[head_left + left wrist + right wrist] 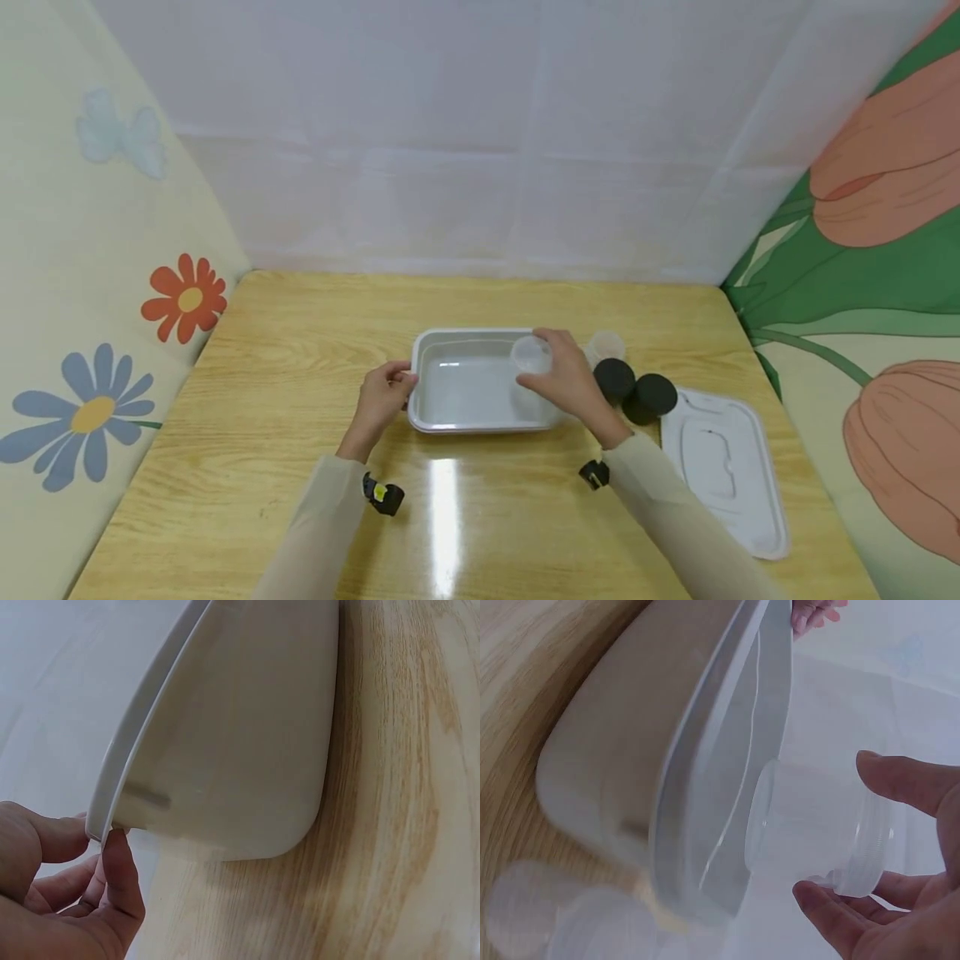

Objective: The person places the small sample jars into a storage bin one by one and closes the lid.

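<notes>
A white rectangular plastic tub (465,392) sits on the table, its inside facing up. My left hand (378,404) pinches the tub's left rim between thumb and fingers, also plain in the left wrist view. Over the tub's right end, my right hand (568,375) holds a small translucent plastic jar (817,825) by its ribbed end, with thumb and fingers around it. In the right wrist view the jar's other end points into the tub, and whether it touches the tub's inside is unclear.
Right of the tub stand translucent jars (606,346), partly hidden, and two black-topped round containers (652,395). A white rectangular lid (723,475) lies farther right on the wooden table (300,333). A white cloth (412,208) hangs behind, with flower-printed panels at both sides.
</notes>
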Demonstrator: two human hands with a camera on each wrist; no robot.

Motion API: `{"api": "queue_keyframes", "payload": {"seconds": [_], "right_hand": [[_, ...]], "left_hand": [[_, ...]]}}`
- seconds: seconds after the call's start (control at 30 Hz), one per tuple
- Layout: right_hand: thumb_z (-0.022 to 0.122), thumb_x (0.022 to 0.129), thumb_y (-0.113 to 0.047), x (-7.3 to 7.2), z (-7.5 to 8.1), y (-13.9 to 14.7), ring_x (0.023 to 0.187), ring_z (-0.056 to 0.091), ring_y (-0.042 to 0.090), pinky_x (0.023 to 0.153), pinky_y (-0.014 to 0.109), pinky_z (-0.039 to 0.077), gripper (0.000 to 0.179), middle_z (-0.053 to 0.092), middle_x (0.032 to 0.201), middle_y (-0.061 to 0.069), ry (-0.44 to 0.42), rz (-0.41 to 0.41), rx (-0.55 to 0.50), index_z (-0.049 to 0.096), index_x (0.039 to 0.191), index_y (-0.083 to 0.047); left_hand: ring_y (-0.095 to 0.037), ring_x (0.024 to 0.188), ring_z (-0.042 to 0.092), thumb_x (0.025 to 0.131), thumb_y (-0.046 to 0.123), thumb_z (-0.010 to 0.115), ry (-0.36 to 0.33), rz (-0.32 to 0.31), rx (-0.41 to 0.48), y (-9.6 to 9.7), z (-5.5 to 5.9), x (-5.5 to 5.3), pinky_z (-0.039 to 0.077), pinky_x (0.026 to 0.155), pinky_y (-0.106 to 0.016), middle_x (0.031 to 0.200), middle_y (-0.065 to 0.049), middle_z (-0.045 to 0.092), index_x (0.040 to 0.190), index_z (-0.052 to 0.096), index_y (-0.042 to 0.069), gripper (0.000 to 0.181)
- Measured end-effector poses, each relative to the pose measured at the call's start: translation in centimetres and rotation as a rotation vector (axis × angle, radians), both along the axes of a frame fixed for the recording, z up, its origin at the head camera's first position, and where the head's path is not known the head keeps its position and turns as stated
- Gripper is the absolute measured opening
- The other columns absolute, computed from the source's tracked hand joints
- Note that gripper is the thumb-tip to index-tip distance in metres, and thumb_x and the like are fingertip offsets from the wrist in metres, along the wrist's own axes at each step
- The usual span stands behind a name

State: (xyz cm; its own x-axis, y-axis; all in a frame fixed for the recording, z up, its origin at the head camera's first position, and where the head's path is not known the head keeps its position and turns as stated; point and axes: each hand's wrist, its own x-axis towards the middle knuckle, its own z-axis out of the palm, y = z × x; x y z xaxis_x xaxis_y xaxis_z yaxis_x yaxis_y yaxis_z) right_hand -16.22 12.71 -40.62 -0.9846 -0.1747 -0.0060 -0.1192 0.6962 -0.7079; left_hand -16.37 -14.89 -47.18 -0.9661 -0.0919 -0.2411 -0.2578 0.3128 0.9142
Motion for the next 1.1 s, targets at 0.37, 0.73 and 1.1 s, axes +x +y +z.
{"api": "queue_keyframes", "payload": {"seconds": [0.37, 0.73, 1.1], "right_hand": [[0.083, 0.068, -0.013, -1.8, -2.3, -4.9, 0.109, 0.054, 0.035, 0.094, 0.048, 0.047, 0.067, 0.055, 0.122, 0.02, 0.04, 0.051, -0.039, 0.052, 0.126, 0.001], [0.083, 0.065, -0.008, -3.2, -4.1, -8.8, 0.112, 0.053, 0.033, 0.099, 0.044, 0.046, 0.069, 0.053, 0.123, 0.02, -0.012, 0.102, -0.004, 0.051, 0.125, 0.003], [0.082, 0.064, -0.003, -3.5, -6.0, -10.6, 0.119, 0.051, 0.036, 0.105, 0.044, 0.043, 0.07, 0.048, 0.131, 0.022, -0.043, 0.117, -0.021, 0.049, 0.125, 0.004]], "left_hand": [[-0.005, 0.062, 0.054, 0.092, 0.001, 0.057, 0.009, 0.006, 0.017, 0.0, 0.0, 0.3, 0.053, 0.053, -0.019, 0.087, -0.014, 0.06, 0.12, 0.057, -0.01, 0.03], [-0.007, 0.061, 0.055, 0.091, 0.0, 0.058, 0.029, -0.006, 0.034, -0.1, -0.1, 0.2, 0.054, 0.052, -0.021, 0.086, -0.016, 0.061, 0.117, 0.057, -0.012, 0.029], [-0.007, 0.062, 0.055, 0.092, 0.002, 0.058, 0.021, -0.015, 0.022, -0.2, 0.1, 0.2, 0.053, 0.054, -0.021, 0.085, -0.013, 0.061, 0.118, 0.057, -0.011, 0.029]]}}
